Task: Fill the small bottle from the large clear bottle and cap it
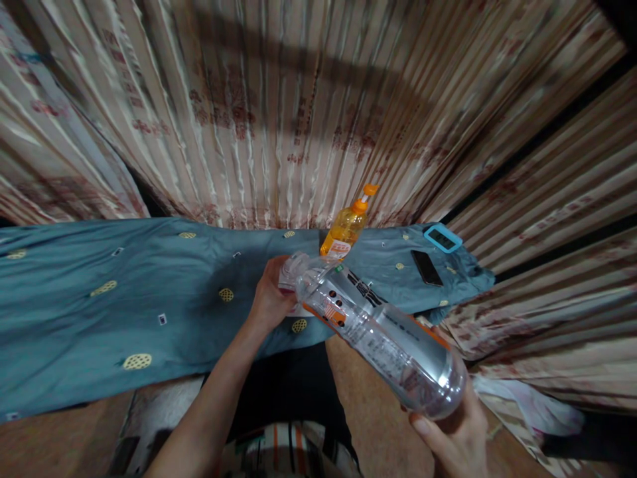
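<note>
A large clear plastic bottle (383, 338) with a silver, orange and black label is tilted across the space before me, its neck pointing up and left. My right hand (458, 425) grips its base from below. The fingers of my left hand (273, 295) are wrapped round a smaller clear container (289, 273) with some pink and white on it, right at the big bottle's neck. The large bottle partly hides that container, so its exact kind is unclear. Just behind them stands an orange pump bottle (343, 232) of yellow-orange liquid with a white label.
A blue-green cloth (189, 305) with yellow pineapple prints covers the long narrow surface. To the right lie a dark phone (426, 267) and a blue-framed digital clock (442, 238). Patterned curtains (279, 133) hang behind and at the right. A white plastic bag (532, 405) lies lower right.
</note>
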Demonstrator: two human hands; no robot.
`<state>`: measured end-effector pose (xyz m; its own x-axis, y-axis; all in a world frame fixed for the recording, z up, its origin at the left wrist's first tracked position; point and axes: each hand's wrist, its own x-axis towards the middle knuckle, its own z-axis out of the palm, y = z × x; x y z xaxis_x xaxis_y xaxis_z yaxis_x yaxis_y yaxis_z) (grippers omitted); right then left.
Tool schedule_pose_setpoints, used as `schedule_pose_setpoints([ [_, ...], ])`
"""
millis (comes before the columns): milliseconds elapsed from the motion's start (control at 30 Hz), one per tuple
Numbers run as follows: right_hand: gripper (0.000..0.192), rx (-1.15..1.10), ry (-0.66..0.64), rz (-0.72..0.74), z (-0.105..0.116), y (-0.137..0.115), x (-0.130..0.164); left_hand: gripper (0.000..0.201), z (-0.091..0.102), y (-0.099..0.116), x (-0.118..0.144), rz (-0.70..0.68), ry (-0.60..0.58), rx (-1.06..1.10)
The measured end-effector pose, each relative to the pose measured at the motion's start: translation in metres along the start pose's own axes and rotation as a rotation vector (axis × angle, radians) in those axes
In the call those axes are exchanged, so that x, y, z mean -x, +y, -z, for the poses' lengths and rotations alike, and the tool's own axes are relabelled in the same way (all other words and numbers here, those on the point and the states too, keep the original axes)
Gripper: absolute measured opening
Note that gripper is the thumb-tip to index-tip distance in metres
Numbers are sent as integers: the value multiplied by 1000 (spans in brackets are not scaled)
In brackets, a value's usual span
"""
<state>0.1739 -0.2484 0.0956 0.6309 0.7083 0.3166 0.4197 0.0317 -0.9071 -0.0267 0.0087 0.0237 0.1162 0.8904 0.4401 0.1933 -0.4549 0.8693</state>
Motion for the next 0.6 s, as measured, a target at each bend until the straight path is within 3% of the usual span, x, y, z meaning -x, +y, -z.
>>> schedule_pose_setpoints([
  [200, 104, -37, -9, 0, 1, 10, 0, 73, 1, -7, -1, 17, 20, 27],
  [300, 104, 7, -53, 107, 11, 25, -5, 74, 2, -7, -1, 11, 24, 53],
  [400, 108, 69, -181, 269, 23, 39, -11, 64, 3, -2, -1, -13, 29, 32],
  [500, 118, 53, -218, 254, 28, 43, -13, 56, 3, 3, -1, 5, 21, 21],
  [600, 114, 7, -205, 206, 22, 37, -9, 56, 3, 2, -1, 22, 8, 19],
])
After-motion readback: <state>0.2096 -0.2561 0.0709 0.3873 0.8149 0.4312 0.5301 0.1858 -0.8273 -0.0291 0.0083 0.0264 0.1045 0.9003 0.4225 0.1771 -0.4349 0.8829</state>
